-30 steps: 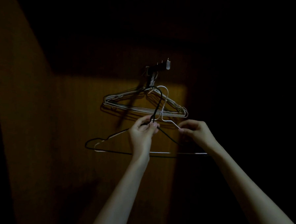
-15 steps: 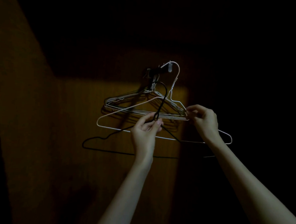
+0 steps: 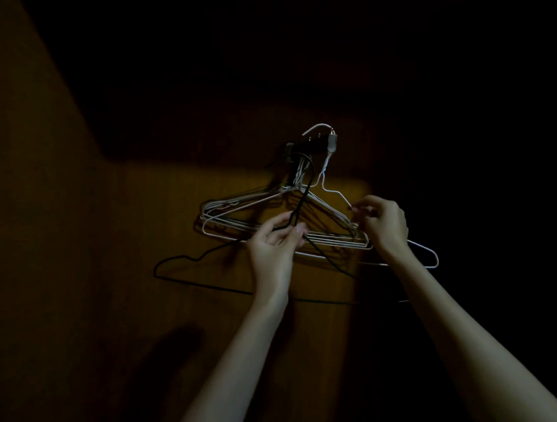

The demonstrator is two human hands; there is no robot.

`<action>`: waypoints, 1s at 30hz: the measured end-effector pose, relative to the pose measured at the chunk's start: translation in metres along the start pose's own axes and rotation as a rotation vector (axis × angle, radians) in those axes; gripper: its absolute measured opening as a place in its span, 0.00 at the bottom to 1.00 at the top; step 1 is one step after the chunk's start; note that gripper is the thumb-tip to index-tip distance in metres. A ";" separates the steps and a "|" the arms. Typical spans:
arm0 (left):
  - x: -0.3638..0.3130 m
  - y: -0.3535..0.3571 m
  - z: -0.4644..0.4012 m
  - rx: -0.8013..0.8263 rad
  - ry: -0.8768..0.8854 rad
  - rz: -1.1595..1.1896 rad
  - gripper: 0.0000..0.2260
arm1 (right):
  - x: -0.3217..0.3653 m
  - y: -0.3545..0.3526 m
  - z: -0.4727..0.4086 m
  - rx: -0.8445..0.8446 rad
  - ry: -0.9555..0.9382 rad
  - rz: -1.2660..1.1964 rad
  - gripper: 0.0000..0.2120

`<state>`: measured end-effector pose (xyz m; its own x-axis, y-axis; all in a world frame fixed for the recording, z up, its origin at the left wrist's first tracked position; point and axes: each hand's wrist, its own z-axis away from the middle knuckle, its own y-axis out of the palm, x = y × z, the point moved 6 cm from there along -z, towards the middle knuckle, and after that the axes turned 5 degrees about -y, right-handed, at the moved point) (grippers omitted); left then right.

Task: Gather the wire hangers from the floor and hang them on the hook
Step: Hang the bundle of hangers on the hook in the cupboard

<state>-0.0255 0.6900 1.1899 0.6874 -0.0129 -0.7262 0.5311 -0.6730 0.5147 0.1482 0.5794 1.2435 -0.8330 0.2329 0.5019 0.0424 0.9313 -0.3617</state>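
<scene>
A dark hook (image 3: 309, 147) sticks out of a wooden wall in dim light. Several pale wire hangers (image 3: 238, 208) hang from it in a bunch. My right hand (image 3: 383, 226) pinches the sloping shoulder of a white wire hanger (image 3: 425, 250), whose curved top lies over the tip of the hook. My left hand (image 3: 277, 239) pinches the neck of a black wire hanger (image 3: 184, 259), which dangles below the bunch with its curved top reaching up near the hook.
The wooden wall panel (image 3: 161, 211) is lit only in a patch behind the hangers. Everything above and to the right is in deep shadow. My arm's shadow falls on the wall at lower left.
My right hand has lifted the white hanger up from beside the black one and brought its curved top over the hook's tip. My left hand has barely moved with the black hanger.
</scene>
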 end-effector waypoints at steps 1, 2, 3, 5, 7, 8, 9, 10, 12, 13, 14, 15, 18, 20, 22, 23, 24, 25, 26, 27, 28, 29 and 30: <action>0.000 0.001 -0.005 0.000 0.008 0.000 0.11 | -0.003 0.005 -0.006 0.006 0.000 -0.011 0.05; 0.001 0.002 -0.009 -0.001 0.015 -0.005 0.11 | -0.006 0.010 -0.011 0.012 0.001 -0.022 0.05; 0.001 0.002 -0.014 -0.004 0.022 -0.011 0.11 | -0.010 0.014 -0.017 0.017 0.005 -0.031 0.05; 0.003 0.002 -0.022 -0.013 0.033 -0.020 0.11 | -0.019 0.025 -0.028 0.032 0.022 -0.052 0.05; 0.005 0.000 -0.030 -0.026 0.035 -0.025 0.11 | -0.027 0.036 -0.037 0.051 0.039 -0.084 0.05; 0.007 0.000 -0.034 -0.033 0.037 -0.029 0.11 | -0.031 0.041 -0.041 0.064 0.048 -0.094 0.05; 0.008 -0.001 -0.037 -0.038 0.039 -0.031 0.11 | -0.035 0.046 -0.045 0.075 0.060 -0.108 0.05; 0.009 -0.003 -0.040 -0.043 0.040 -0.033 0.11 | -0.037 0.051 -0.048 0.084 0.073 -0.128 0.05; 0.011 -0.006 -0.045 -0.057 0.043 -0.041 0.11 | -0.040 0.060 -0.056 0.107 0.090 -0.151 0.04; 0.012 -0.008 -0.047 -0.063 0.044 -0.047 0.11 | -0.041 0.065 -0.059 0.121 0.102 -0.156 0.05; 0.012 -0.010 -0.048 -0.068 0.046 -0.052 0.11 | -0.042 0.070 -0.063 0.132 0.113 -0.163 0.05; 0.012 -0.011 -0.050 -0.073 0.049 -0.056 0.10 | -0.043 0.076 -0.066 0.144 0.124 -0.171 0.06; 0.012 -0.014 -0.054 -0.082 0.061 -0.054 0.10 | -0.045 0.090 -0.073 0.185 0.152 -0.182 0.10; 0.011 -0.016 -0.057 -0.087 0.067 -0.068 0.10 | -0.047 0.097 -0.075 0.212 0.167 -0.171 0.09; 0.011 -0.017 -0.058 -0.092 0.077 -0.079 0.10 | -0.050 0.103 -0.077 0.243 0.169 -0.167 0.05; 0.011 -0.017 -0.058 -0.094 0.080 -0.080 0.10 | -0.051 0.104 -0.077 0.254 0.169 -0.161 0.03; 0.011 -0.017 -0.059 -0.094 0.081 -0.080 0.10 | -0.053 0.106 -0.077 0.259 0.170 -0.154 0.02; 0.011 -0.017 -0.059 -0.094 0.080 -0.078 0.10 | -0.054 0.106 -0.076 0.265 0.177 -0.139 0.01; 0.012 -0.017 -0.059 -0.095 0.076 -0.076 0.10 | -0.054 0.106 -0.075 0.270 0.177 -0.128 0.01; 0.014 -0.017 -0.059 -0.098 0.071 -0.074 0.10 | -0.054 0.105 -0.074 0.272 0.178 -0.118 0.01; 0.014 -0.018 -0.059 -0.102 0.066 -0.074 0.10 | -0.053 0.105 -0.074 0.269 0.170 -0.110 0.00; 0.015 -0.018 -0.059 -0.106 0.062 -0.077 0.10 | -0.053 0.104 -0.074 0.261 0.158 -0.098 0.02; 0.016 -0.018 -0.058 -0.108 0.059 -0.080 0.10 | -0.053 0.103 -0.074 0.248 0.142 -0.083 0.04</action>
<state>0.0046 0.7454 1.1955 0.6674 0.0834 -0.7400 0.6333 -0.5863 0.5051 0.2374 0.6835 1.2381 -0.7420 0.2118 0.6361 -0.1730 0.8562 -0.4868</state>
